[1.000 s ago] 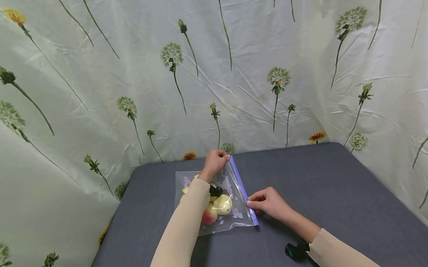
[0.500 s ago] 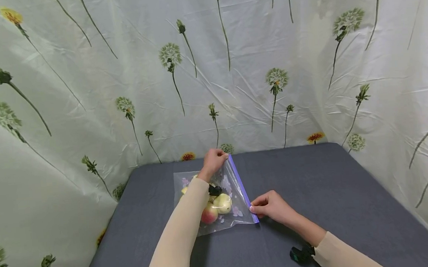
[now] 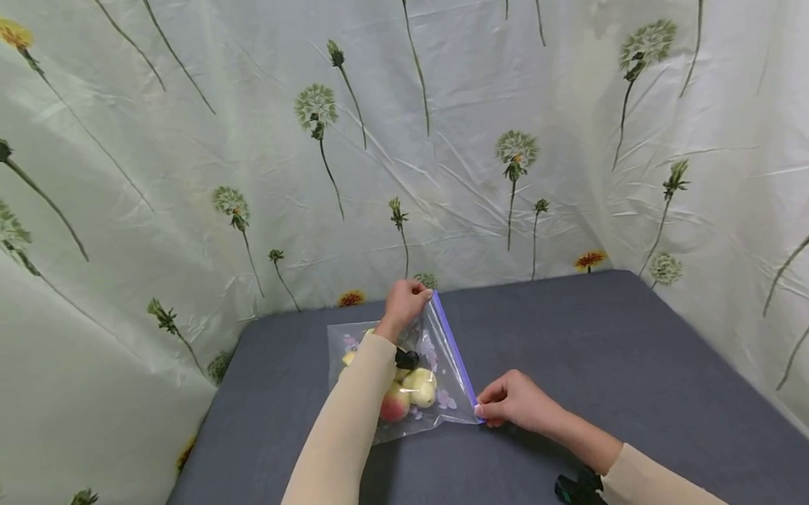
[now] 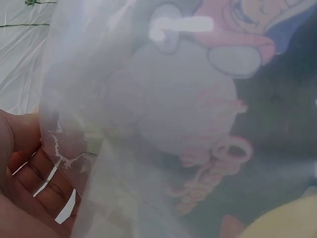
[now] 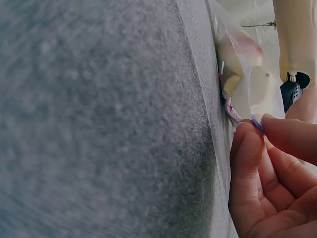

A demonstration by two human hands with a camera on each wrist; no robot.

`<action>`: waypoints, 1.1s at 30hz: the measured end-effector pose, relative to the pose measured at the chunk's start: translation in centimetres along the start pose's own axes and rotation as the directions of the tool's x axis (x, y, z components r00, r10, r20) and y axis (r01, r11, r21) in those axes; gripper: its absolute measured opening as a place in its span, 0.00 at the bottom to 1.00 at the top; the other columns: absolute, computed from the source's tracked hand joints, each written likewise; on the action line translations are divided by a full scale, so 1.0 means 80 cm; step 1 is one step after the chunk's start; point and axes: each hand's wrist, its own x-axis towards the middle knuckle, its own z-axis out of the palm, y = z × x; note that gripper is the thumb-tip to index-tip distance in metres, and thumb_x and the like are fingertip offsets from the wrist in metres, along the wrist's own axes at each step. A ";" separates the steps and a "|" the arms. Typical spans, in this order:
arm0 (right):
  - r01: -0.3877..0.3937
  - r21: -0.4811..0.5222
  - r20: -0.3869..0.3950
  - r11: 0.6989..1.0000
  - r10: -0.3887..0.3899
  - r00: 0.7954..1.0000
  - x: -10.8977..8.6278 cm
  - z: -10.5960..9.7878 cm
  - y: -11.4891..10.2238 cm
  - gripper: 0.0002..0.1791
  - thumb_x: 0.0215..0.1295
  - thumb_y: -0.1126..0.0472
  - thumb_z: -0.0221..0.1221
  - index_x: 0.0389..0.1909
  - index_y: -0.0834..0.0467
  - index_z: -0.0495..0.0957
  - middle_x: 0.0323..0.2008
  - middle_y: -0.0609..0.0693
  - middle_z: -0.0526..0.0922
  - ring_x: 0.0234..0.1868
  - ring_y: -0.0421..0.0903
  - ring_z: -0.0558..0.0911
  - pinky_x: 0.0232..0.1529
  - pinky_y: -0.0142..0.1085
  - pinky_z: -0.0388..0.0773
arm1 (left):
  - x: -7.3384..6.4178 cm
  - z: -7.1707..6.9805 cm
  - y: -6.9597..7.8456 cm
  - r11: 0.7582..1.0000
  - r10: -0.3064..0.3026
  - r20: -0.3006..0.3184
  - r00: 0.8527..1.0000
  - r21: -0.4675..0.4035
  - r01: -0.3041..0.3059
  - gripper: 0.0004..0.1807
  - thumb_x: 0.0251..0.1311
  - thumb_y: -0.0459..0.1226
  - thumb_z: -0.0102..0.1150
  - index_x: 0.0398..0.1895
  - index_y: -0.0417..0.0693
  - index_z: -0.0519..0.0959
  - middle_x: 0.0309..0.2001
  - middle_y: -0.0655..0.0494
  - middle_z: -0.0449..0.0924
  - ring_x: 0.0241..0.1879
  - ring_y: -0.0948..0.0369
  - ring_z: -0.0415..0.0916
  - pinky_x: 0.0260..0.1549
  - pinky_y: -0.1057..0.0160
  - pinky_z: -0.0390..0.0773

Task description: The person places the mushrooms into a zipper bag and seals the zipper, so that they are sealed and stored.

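A clear zip bag with a printed pattern lies on the dark table, its purple zip strip running along the right side. Inside it are several pale yellow fruits and a red-and-yellow one; my left forearm hides part of them. My left hand pinches the far end of the strip between thumb and fingers. At the near end, my right hand pinches the strip's corner. The right wrist view shows thumb and fingertips closed on the purple edge. Film of the bag fills most of the left wrist view.
The dark cloth-covered table extends to both sides of the bag. A white curtain printed with dandelions hangs behind and around it. Black wrist cameras show at my left wrist and right wrist.
My right hand has slid toward me along the purple strip to its near corner. My left hand keeps its pinch at the far end. The head view has shifted slightly right.
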 end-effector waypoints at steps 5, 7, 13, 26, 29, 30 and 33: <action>-0.012 -0.017 0.008 1.000 0.012 1.000 -0.002 0.002 0.002 0.06 0.62 0.62 0.70 0.35 0.62 0.88 0.25 0.52 0.87 0.25 0.45 0.85 0.28 0.40 0.83 | -0.001 0.004 0.005 0.999 0.040 0.016 0.999 0.031 -0.041 0.12 0.69 0.40 0.63 0.26 0.47 0.84 0.24 0.56 0.75 0.24 0.59 0.67 0.26 0.60 0.69; -0.009 -0.020 0.010 1.000 0.010 1.000 -0.003 0.001 0.002 0.06 0.62 0.62 0.70 0.34 0.62 0.88 0.25 0.52 0.87 0.25 0.46 0.85 0.28 0.41 0.83 | 0.000 0.005 0.008 0.998 0.046 0.027 0.999 0.044 -0.047 0.13 0.70 0.41 0.62 0.26 0.47 0.83 0.23 0.56 0.75 0.23 0.59 0.66 0.26 0.60 0.68; -0.013 -0.015 0.008 1.000 0.013 1.000 -0.006 -0.009 -0.004 0.06 0.63 0.63 0.69 0.34 0.64 0.88 0.26 0.54 0.87 0.25 0.48 0.85 0.29 0.43 0.84 | 0.007 0.012 0.017 0.997 0.036 0.024 0.999 0.070 -0.038 0.11 0.70 0.43 0.62 0.30 0.50 0.84 0.29 0.58 0.79 0.26 0.60 0.70 0.30 0.59 0.71; -0.059 -0.037 0.093 0.998 0.062 0.994 -0.011 -0.016 0.001 0.09 0.64 0.59 0.68 0.30 0.62 0.87 0.24 0.51 0.85 0.24 0.43 0.83 0.27 0.39 0.83 | 0.004 0.029 0.035 0.991 0.013 0.148 0.989 0.131 -0.033 0.09 0.71 0.45 0.60 0.44 0.51 0.83 0.42 0.55 0.82 0.40 0.58 0.78 0.39 0.57 0.78; -0.066 -0.036 0.083 0.997 0.069 0.994 -0.013 -0.017 0.001 0.10 0.65 0.59 0.67 0.29 0.62 0.87 0.24 0.52 0.85 0.24 0.44 0.83 0.27 0.40 0.83 | -0.002 0.021 0.040 0.985 0.040 0.154 0.987 0.157 -0.065 0.13 0.71 0.44 0.59 0.52 0.49 0.81 0.49 0.52 0.81 0.47 0.55 0.78 0.44 0.55 0.78; -0.069 -0.040 0.076 0.997 0.072 0.995 -0.013 -0.018 0.001 0.10 0.65 0.58 0.67 0.29 0.61 0.87 0.23 0.52 0.85 0.24 0.45 0.83 0.26 0.41 0.83 | -0.004 0.017 0.041 0.985 0.051 0.152 0.987 0.156 -0.075 0.14 0.71 0.44 0.59 0.54 0.48 0.81 0.51 0.50 0.80 0.49 0.54 0.78 0.46 0.53 0.77; -0.073 -0.055 0.060 0.996 0.076 0.995 -0.013 -0.021 0.001 0.11 0.65 0.57 0.67 0.28 0.61 0.87 0.23 0.53 0.84 0.24 0.46 0.83 0.26 0.42 0.83 | -0.009 0.003 0.043 0.984 0.079 0.129 0.988 0.147 -0.098 0.16 0.72 0.42 0.58 0.57 0.45 0.79 0.55 0.48 0.79 0.54 0.51 0.76 0.51 0.50 0.76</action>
